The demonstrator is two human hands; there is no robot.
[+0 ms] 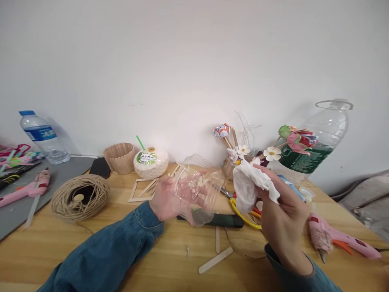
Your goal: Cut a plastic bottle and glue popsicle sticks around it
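My left hand [170, 198] is wrapped round a clear, ridged plastic container [209, 198], perhaps the cut-off part of a bottle. Its round end faces me, and fingers show through the plastic. In my right hand [282, 215] is a crumpled white tissue [247, 184], pinched between thumb and fingers just right of the container and apart from it. Beneath and behind the two hands lie yellow-handled scissors [243, 217], partly covered by the tissue. A dark green flat tool [225, 220] rests on the table under the container; its kind is unclear.
Pink glue guns lie at right [343, 239] and left [28, 188]. A twine ball [80, 198], a wooden-stick cup [120, 158] and a wrapped coconut [151, 164] stand left. Craft flowers [272, 153] and a large green-labelled bottle [306, 158] stand right. Wooden sticks [215, 260] lie in front.
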